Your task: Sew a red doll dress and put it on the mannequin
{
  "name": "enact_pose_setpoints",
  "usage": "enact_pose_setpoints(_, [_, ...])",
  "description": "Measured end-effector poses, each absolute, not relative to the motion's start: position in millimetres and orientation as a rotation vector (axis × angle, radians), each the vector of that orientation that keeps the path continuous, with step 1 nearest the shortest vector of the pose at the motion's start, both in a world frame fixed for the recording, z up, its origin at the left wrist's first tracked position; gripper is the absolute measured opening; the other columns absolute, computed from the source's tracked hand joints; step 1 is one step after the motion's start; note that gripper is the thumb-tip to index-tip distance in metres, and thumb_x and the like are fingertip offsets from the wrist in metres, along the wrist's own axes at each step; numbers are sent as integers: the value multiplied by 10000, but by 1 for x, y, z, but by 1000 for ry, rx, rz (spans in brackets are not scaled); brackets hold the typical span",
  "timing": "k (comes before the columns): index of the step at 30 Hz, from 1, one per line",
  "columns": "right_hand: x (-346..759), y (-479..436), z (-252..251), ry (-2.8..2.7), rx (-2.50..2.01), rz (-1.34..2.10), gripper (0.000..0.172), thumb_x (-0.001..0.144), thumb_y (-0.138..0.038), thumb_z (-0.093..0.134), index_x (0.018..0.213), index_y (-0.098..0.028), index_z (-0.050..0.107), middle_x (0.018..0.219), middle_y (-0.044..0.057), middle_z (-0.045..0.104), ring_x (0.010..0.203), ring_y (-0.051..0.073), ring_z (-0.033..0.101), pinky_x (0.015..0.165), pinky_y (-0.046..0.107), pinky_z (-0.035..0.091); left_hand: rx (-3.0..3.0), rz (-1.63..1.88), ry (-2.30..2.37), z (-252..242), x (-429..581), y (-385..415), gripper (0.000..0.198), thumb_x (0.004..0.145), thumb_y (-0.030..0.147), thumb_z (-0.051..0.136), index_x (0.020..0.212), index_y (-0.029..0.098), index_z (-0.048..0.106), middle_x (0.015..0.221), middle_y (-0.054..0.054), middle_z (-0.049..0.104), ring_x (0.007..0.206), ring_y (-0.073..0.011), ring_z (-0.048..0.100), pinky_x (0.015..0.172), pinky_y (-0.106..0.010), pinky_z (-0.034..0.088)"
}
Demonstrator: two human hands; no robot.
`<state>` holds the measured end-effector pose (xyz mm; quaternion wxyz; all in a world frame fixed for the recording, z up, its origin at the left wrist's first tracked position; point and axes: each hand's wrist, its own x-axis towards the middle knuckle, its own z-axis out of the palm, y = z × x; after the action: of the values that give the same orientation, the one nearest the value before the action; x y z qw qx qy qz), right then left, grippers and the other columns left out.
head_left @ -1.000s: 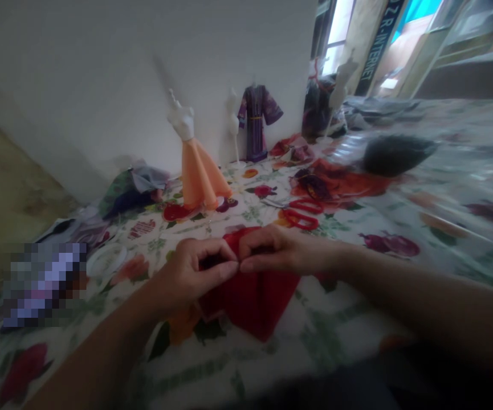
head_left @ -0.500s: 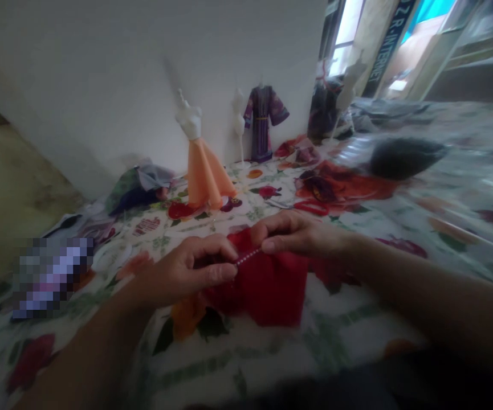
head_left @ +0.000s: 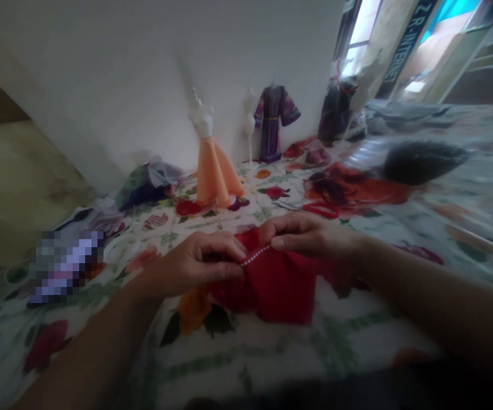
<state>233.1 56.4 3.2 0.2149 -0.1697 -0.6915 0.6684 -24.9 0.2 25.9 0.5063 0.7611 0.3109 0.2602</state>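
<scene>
A piece of red fabric [head_left: 286, 287] lies over the flowered tablecloth in front of me. Across its upper part runs a string of small white beads [head_left: 255, 255]. My left hand [head_left: 207, 259] pinches the fabric and the bead string at the left end. At the other end my right hand [head_left: 297, 233] pinches them between thumb and fingers. The beads between the two hands look taut. Whether the string is fastened to the cloth cannot be made out. Beyond my right hand lie red-handled scissors [head_left: 321, 209].
A small dress form in an orange skirt [head_left: 216, 171] stands behind my hands. Near the wall are a bare white form [head_left: 249, 111] and a purple robe [head_left: 272, 122]. Orange-red fabric [head_left: 366, 185] and a dark bundle in clear plastic [head_left: 426, 161] lie at right. Crumpled cloths [head_left: 147, 182] sit left.
The whole view has shifted slightly, so things appear a little farther right. Both hands keep their pinch on the red fabric and beads, with hardly any movement.
</scene>
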Motion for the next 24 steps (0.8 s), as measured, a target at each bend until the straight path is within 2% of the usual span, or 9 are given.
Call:
enact_pose_setpoints(6, [232,56,1,-1893,-410,1884,217,920,-337,700,840,-146,640,794,-4,585,724,104,519,642,221,410,1873,634,776,28,-20,-3,39,886,232,746,903,215,776,907,-22,734,844,-144,652,796,-252,508])
enact_pose_setpoints(11, [235,57,-8,-1632,-337,2064,174,916,-298,715,858,-147,649,791,-2,591,709,99,548,651,211,443,1893,693,743,22,-21,-1,134,878,229,757,1008,258,776,1245,-36,682,1176,-197,618,1020,-294,468])
enact_pose_setpoints(14, [237,59,-14,-1515,-266,2130,166,919,-287,713,879,-138,654,786,2,594,720,102,574,677,213,467,1943,762,756,16,-24,3,142,887,226,747,1017,272,781,1285,-32,669,1247,-204,583,1065,-298,442])
enact_pose_setpoints(20, [235,58,-16,-1471,-196,2158,134,954,-241,662,882,-130,635,807,8,606,714,92,578,648,194,463,1994,729,758,15,-24,5,99,912,246,717,986,239,782,1157,-51,705,1073,-198,665,943,-305,513])
enact_pose_setpoints(24, [233,57,-16,-1489,-220,2178,137,962,-231,649,867,-134,629,768,-6,589,663,80,548,629,189,453,2069,651,795,20,-20,0,74,904,269,727,905,213,776,1086,-46,718,999,-187,680,916,-296,515])
